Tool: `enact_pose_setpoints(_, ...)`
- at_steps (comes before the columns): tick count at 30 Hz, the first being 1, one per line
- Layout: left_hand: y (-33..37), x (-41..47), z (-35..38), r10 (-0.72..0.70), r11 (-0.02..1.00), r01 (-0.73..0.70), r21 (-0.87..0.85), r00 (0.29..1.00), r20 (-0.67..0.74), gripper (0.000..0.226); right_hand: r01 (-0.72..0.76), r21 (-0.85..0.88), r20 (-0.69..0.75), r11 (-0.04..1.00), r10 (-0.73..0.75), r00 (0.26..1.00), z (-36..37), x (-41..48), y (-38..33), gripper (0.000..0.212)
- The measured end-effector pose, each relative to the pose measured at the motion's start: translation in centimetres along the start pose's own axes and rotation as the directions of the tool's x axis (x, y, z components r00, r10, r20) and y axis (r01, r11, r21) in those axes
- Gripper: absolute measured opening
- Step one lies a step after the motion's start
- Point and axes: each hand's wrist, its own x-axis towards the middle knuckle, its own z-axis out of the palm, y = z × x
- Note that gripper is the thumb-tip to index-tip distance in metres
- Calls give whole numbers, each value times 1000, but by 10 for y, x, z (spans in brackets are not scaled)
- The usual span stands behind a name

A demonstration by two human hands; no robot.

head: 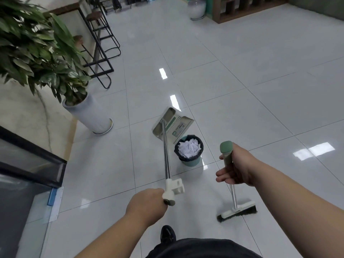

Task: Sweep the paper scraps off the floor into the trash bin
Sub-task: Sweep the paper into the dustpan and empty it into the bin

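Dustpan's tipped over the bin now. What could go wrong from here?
The trash bin looks packed with paper scraps to its rim, so any more sliding from the dustpan could spill back onto the floor. The left hand steers it by the far end of a long handle; a small wobble might knock the small bin over.

Green-and-white label on the dustpan [172, 123] — print too small and blurred, nothing readable
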Motion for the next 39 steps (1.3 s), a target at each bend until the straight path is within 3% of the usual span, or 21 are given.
enact_pose_setpoints(6,-28,15,-33,-154,963,138,-232,987,-51,25,166,-1,72,986,-165,984,13,7,-13,71)
enact_pose_setpoints(8,-46,22,-48,-228,935,193,-298,970,-87,26,247,-18,158,969,-242,957,21,9,-20,65)
enact_pose_setpoints(10,-67,29,-64,-301,913,244,-327,944,-133,25,344,-128,191,930,-318,929,34,11,-30,45)
enact_pose_setpoints(14,-109,48,-80,-361,900,306,-309,923,-137,22,459,-423,171,781,-428,887,74,18,-62,16)
enact_pose_setpoints(18,-159,73,-83,-372,889,322,-326,922,-105,27,456,-749,136,480,-562,816,135,21,-105,31)
enact_pose_setpoints(20,-187,86,-86,-363,888,318,-332,928,-85,27,437,-788,79,433,-633,770,172,27,-126,32)
enact_pose_setpoints(24,-239,110,-102,-284,934,252,-255,954,-98,23,661,-611,199,436,-724,661,250,35,-174,27)
enact_pose_setpoints(27,-279,128,-116,-200,965,165,-203,966,-165,25,765,-422,303,487,-719,625,310,32,-208,13)
enact_pose_setpoints(32,-329,152,-127,-149,975,103,-197,960,-236,18,843,-149,326,518,-779,536,397,35,-249,13)
enact_pose_setpoints(35,-349,158,-127,-153,975,113,-193,966,-210,15,841,-34,324,540,-790,521,432,37,-265,26)
enact_pose_setpoints(39,-367,163,-127,-157,977,129,-167,973,-170,19,838,29,316,545,-801,509,463,39,-280,27)
